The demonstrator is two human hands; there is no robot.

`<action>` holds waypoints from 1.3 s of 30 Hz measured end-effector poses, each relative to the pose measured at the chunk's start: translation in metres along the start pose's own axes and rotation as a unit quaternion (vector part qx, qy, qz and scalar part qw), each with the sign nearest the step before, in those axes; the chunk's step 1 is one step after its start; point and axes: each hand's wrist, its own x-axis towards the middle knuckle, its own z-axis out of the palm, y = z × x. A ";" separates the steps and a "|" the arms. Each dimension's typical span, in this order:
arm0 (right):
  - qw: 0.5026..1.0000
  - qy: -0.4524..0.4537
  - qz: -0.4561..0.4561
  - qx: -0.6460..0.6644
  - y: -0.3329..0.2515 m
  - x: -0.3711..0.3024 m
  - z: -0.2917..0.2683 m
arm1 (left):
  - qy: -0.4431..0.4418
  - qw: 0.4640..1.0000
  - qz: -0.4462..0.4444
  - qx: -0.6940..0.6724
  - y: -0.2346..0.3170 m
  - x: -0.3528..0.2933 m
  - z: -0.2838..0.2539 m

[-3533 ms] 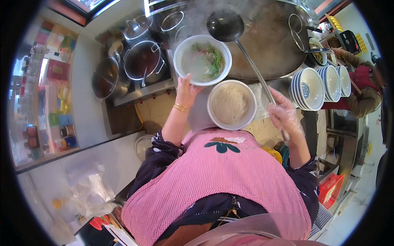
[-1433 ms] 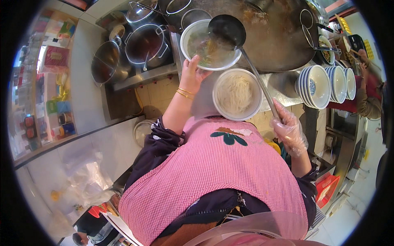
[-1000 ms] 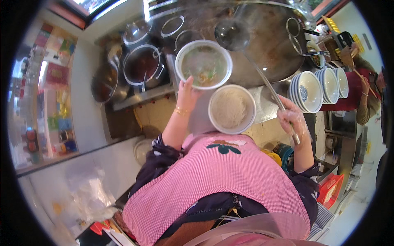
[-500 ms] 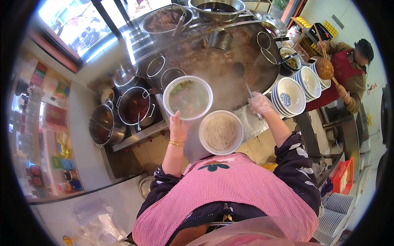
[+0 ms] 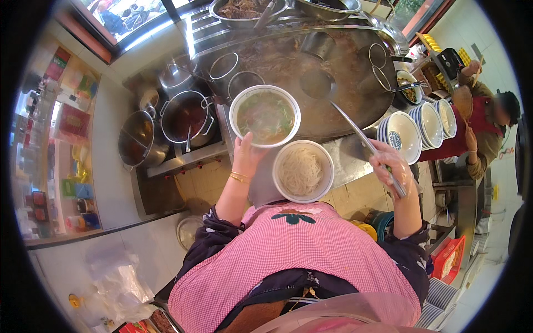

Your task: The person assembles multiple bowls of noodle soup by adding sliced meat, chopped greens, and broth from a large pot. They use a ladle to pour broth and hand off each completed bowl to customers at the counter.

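Being gripped by the fingers of the left hand, thumb at its rim, a soup bowl is held just beyond and left of the noodle bowl. Right of the noodle bowl, a ladle is clasped in the fingers of the gloved right hand, its scoop held over the wide pan beyond that bowl. Farther right of it, stacked bowls are lined up.

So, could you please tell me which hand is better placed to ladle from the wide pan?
Probably the right hand: it holds the ladle, whose cup end reaches the wide pan. The left hand is occupied gripping the soup bowl.
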 end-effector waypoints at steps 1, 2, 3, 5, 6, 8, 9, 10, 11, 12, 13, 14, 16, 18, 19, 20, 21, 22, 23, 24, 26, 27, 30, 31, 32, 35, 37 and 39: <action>0.999 -0.028 -0.008 -0.020 -0.003 -0.009 0.002 | -0.017 1.000 0.001 0.003 0.000 0.000 0.000; 0.999 -0.042 0.003 -0.016 -0.005 -0.016 0.004 | -0.024 1.000 0.003 0.008 0.000 0.000 0.000; 0.999 -0.047 0.001 -0.012 -0.004 -0.022 0.006 | -0.030 0.999 0.005 0.014 0.000 0.001 0.000; 0.998 -0.063 -0.003 -0.002 0.000 -0.029 0.010 | -0.013 1.000 0.003 0.012 0.000 0.002 0.000; 0.998 -0.066 0.010 0.019 0.003 -0.032 0.012 | 0.009 1.000 -0.003 0.011 -0.001 0.002 0.001; 0.998 -0.055 0.031 0.009 0.013 -0.034 0.016 | 0.003 1.000 0.009 0.010 -0.001 0.002 0.003; 0.998 -0.047 0.041 0.002 0.018 -0.034 0.018 | 0.001 1.000 0.013 0.009 -0.001 0.001 0.004; 0.997 -0.033 0.063 0.008 0.023 -0.035 0.020 | 0.006 1.000 0.011 0.007 0.000 0.001 0.005; 0.996 -0.047 0.070 -0.017 0.027 -0.037 0.021 | 0.009 1.000 0.008 0.007 0.001 0.001 0.006; 0.994 -0.027 0.087 -0.061 0.032 -0.038 0.023 | 0.009 1.000 0.008 0.005 0.001 0.000 0.008; 0.990 -0.020 0.093 -0.100 0.037 -0.039 0.024 | 0.004 1.000 0.008 0.004 0.002 0.000 0.008; 0.984 0.007 0.097 -0.147 0.041 -0.040 0.025 | 0.004 1.000 0.010 0.004 0.003 0.000 0.009; 0.980 0.007 0.073 -0.183 0.048 -0.043 0.025 | -0.003 1.000 0.016 0.008 0.003 0.000 0.010; 0.968 0.023 0.045 -0.248 0.054 -0.045 0.024 | 0.005 1.000 0.017 0.002 0.002 0.000 0.010; 0.941 0.043 0.022 -0.334 0.057 -0.046 0.023 | 0.008 1.000 0.018 -0.001 0.001 0.001 0.009; 0.914 0.050 0.011 -0.402 0.058 -0.046 0.021 | 0.009 1.000 0.021 -0.002 0.000 0.001 0.009; 0.882 0.057 -0.001 -0.468 0.059 -0.047 0.019 | 0.009 1.000 0.024 -0.003 -0.001 0.001 0.008; 0.860 0.053 -0.050 -0.505 0.059 -0.047 0.017 | 0.008 1.000 0.028 -0.004 -0.002 0.001 0.007; 0.841 0.046 -0.083 -0.532 0.058 -0.048 0.015 | 0.000 1.000 0.030 -0.002 -0.002 0.001 0.006; 0.821 0.040 -0.118 -0.558 0.057 -0.047 0.013 | -0.008 0.999 0.034 0.000 -0.002 0.000 0.005; 0.781 0.031 -0.161 -0.603 0.051 -0.043 0.010 | -0.013 0.999 0.037 -0.008 -0.001 -0.001 0.003; 0.803 0.020 -0.192 -0.564 0.048 -0.041 0.010 | -0.004 0.999 0.032 -0.018 0.000 -0.001 0.003; 0.852 0.002 -0.132 -0.506 0.033 -0.016 0.015 | -0.068 0.995 0.038 -0.065 0.002 -0.005 0.001; 0.890 -0.036 -0.141 -0.432 0.027 -0.007 0.018 | -0.076 0.994 0.041 -0.070 0.003 -0.006 -0.001; 0.934 -0.067 -0.111 -0.333 0.022 0.008 0.023 | -0.082 0.993 0.039 -0.078 0.003 -0.010 -0.004; 0.962 -0.107 -0.078 -0.238 0.012 0.058 0.049 | -0.071 0.994 0.067 -0.054 -0.001 -0.028 -0.017; 0.942 -0.173 -0.125 -0.258 0.015 0.092 0.075 | -0.107 0.987 0.101 -0.068 -0.002 -0.044 -0.031; 0.913 -0.137 -0.190 -0.335 0.032 0.134 0.113 | -0.040 0.993 0.073 -0.082 0.000 -0.059 -0.047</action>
